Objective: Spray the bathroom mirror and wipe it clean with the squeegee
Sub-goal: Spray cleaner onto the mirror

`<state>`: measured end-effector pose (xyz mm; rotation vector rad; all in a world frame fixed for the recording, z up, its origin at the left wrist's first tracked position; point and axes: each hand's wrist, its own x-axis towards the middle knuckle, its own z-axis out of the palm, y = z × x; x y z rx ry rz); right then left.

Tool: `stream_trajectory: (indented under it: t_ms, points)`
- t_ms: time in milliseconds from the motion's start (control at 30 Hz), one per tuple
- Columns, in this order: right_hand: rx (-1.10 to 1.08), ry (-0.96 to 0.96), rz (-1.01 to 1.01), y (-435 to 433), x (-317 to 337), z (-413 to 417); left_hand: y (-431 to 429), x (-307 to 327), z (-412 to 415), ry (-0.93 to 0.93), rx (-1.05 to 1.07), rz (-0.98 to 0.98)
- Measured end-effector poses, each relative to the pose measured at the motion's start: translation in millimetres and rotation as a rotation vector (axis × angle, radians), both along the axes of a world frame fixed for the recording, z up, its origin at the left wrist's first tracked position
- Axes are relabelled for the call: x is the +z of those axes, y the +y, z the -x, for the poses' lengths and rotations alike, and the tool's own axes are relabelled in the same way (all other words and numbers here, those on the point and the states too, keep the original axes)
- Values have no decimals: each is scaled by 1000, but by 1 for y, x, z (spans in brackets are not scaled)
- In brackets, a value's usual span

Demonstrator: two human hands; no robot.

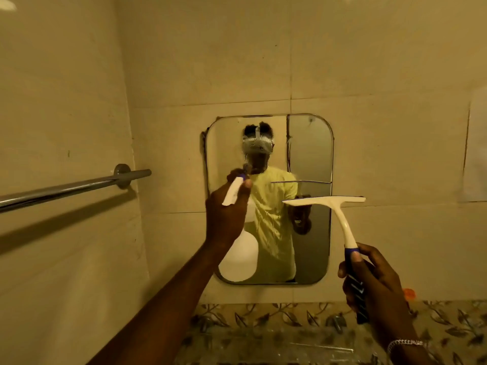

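Note:
A rounded rectangular mirror (pixel 311 154) hangs on the tiled wall straight ahead, with wet streaks running down its middle. My left hand (pixel 224 214) holds a white spray bottle (pixel 239 256) up in front of the mirror's lower left part, its nozzle pointing at the glass. My right hand (pixel 374 283) grips the dark blue handle of a white squeegee (pixel 340 212). The squeegee's blade is level in front of the mirror's right edge, about mid-height; I cannot tell whether it touches the glass.
A chrome towel bar (pixel 79 185) juts from the left wall at mirror height. Below the mirror runs a band of leaf-patterned tiles (pixel 263 314). A pale sheet (pixel 477 148) hangs on the wall at far right.

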<state>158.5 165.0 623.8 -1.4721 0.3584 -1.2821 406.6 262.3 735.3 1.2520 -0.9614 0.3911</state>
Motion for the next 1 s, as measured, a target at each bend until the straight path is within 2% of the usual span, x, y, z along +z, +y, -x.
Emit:
stream_trajectory:
  t_ms: [67, 167, 333, 567, 667, 800, 1000]
  points:
    - [-33, -10, -21, -3, -3, 3, -13, -1, 15, -2, -81, -46]
    - [-71, -18, -52, -8, -6, 7, -36, -7, 40, -42, -95, -98]
    - [-105, -26, -54, -13, -12, 19, -44, -19, 48, 50, -94, -125]
    - [-79, -22, -75, -9, -26, 19, -15, -71, 19, 266, 96, -69]
    - [-60, -35, -83, -5, -30, 14, -3, -90, 3, 250, 172, -116]
    - [-36, -45, -101, -2, -36, 9, 0, -102, -4, 218, 28, -223]
    - [-51, -53, -134, -7, -47, 12, -21, -100, 24, 74, -172, -305]
